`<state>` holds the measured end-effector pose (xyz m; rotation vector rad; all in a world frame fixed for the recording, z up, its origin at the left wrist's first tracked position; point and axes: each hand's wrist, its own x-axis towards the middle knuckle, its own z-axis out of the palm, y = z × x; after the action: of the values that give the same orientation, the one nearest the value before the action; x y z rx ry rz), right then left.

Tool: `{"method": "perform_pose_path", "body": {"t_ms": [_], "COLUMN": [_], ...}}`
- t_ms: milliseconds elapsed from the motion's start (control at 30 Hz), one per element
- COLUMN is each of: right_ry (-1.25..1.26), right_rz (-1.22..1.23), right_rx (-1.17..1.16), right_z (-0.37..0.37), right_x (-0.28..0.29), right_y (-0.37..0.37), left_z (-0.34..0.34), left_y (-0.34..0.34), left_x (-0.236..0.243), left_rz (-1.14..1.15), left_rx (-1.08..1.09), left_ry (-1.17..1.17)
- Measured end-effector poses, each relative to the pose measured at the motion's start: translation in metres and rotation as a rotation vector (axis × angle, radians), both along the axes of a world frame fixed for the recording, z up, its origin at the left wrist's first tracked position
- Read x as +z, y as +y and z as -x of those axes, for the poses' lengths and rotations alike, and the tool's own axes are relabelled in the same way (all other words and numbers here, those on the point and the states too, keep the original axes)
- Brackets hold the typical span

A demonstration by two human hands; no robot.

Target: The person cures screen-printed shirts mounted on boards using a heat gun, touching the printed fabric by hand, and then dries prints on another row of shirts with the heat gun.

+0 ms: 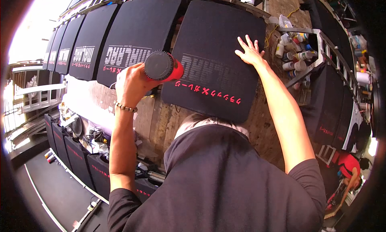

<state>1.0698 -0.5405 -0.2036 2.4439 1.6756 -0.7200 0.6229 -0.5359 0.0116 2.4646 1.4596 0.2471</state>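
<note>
My left hand (132, 81) grips a red cylindrical tool with a round black end (164, 66), likely a hot-air gun, held over the left part of a black fabric-covered board (219, 26). My right hand (251, 53) lies open on that board's upper right, fingers spread on the dark cloth. The board carries a faint dark print and a bright red printed line along its lower part. To its left, a row of similar black boards (142, 26) carries grey and red prints.
Paint cups and bottles (297, 55) crowd a metal frame on the right. More dark printed boards (80, 163) stand at lower left beside a metal rail. Wooden flooring (146, 123) shows beneath. Another person in a red shirt (346, 165) bends at lower right; more boards hang on the right.
</note>
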Motion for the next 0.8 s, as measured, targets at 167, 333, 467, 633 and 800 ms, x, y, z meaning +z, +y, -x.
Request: {"method": "perform_pose_path", "body": {"t_ms": [167,333,467,633,800], "right_ry": [-0.001,0.011,0.022,0.008,0.005], "right_rz": [-0.001,-0.030,-0.018,-0.087,-0.200], "right_rx": [0.019,0.060,0.093,0.154,0.237], "right_z": [-0.001,-0.010,-0.014,-0.021,-0.028], "right_x": [0.001,-0.002,-0.002,-0.010,-0.027], "right_y": [-0.001,-0.005,-0.006,-0.010,-0.014], "left_z": [-0.003,-0.019,-0.040,-0.062,-0.080], "left_y": [-0.013,-0.027,-0.040,-0.051,-0.058], "left_x": [-0.002,-0.006,-0.004,0.000,0.000], "left_rz": [0.025,0.034,0.001,0.044,0.014], "left_rx": [0.032,0.034,0.039,0.036,0.028], "left_ry": [0.045,0.006,0.015,0.020,-0.019]}}
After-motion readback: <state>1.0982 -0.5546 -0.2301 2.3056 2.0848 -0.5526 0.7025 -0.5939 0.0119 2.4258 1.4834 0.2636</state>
